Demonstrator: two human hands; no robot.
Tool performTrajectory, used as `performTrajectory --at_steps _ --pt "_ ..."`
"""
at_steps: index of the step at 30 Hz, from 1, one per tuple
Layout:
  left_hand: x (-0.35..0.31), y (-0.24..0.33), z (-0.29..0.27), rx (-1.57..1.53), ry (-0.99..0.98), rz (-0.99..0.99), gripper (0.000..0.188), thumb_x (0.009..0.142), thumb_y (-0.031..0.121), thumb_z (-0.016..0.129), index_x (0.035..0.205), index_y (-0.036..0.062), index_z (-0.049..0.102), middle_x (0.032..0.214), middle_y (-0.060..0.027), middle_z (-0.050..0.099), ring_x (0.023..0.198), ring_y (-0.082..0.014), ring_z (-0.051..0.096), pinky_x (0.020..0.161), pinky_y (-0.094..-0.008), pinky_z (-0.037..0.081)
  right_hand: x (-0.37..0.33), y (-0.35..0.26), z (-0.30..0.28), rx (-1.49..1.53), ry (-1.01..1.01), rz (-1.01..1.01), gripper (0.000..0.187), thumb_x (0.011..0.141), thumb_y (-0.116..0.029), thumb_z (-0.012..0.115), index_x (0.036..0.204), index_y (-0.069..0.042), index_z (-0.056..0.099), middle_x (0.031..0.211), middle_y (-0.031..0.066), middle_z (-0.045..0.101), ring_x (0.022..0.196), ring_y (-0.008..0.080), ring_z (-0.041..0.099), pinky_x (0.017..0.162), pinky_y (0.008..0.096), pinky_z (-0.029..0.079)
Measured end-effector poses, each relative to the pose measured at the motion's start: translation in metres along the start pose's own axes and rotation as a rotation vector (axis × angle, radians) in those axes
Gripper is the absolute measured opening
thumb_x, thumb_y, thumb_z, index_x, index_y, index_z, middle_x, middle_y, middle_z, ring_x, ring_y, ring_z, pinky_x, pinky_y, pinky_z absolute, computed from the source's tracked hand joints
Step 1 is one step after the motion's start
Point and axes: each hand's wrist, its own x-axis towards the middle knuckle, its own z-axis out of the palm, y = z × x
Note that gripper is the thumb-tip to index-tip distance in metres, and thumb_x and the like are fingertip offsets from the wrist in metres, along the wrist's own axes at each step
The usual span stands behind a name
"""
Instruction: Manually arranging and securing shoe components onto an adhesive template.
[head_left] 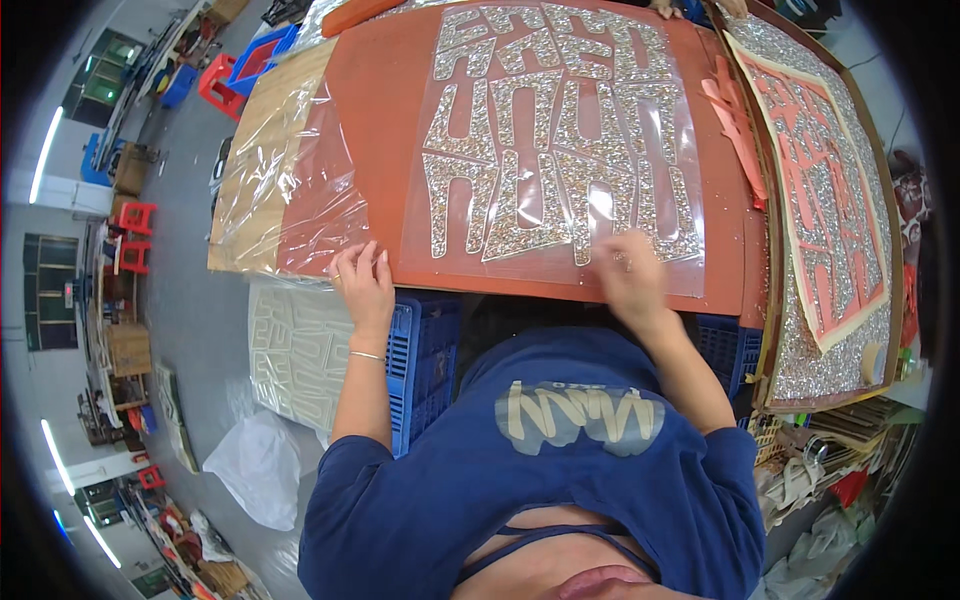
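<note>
A clear sheet with large glitter letter shapes [520, 110] lies flat on the reddish-brown table board [385, 120]. My right hand [635, 280] is over the near edge of that sheet, close to its lower letters. Motion smears its fingers, so I cannot see whether they hold anything. Farther left, my left hand [365, 287] rests at the board's front edge with its fingers apart. Its fingertips are beside a crinkled clear plastic film [290, 190], which spreads over the board's left end and pale wood.
On the right, a glitter-filled tray [830, 372] holds a pink-and-cream letter stencil [818, 180]. Pink strips [735, 130] lie beside it. Another person's hand [735, 8] shows at the far edge. Blue crates [425, 350] stand under the board; a white plastic bag [255, 465] lies on the floor.
</note>
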Motion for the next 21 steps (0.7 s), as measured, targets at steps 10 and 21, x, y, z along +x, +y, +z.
performTrajectory --at_steps 10,21 --pt "0.008 0.003 -0.006 -0.074 -0.034 0.023 0.010 0.083 0.011 0.064 0.089 0.0033 0.062 0.090 -0.0116 0.056 0.091 -0.0297 0.050 0.084 -0.0420 0.040 -0.139 0.093 -0.252 -1.126 0.009 0.715 0.014 0.083 -0.006 0.058 0.094 -0.001 0.065 0.086 0.0169 0.061 0.088 0.0350 0.056 0.080 0.0425 0.045" --pt "0.004 0.000 -0.019 -0.105 -0.052 -0.091 0.008 0.088 0.009 0.058 0.091 0.0018 0.056 0.087 -0.0145 0.055 0.083 -0.0330 0.052 0.074 -0.0416 0.043 -0.124 0.091 -0.239 -1.115 0.137 0.847 0.025 0.090 -0.022 0.055 0.086 0.001 0.063 0.084 0.0215 0.062 0.083 0.0397 0.057 0.073 0.0472 0.044"
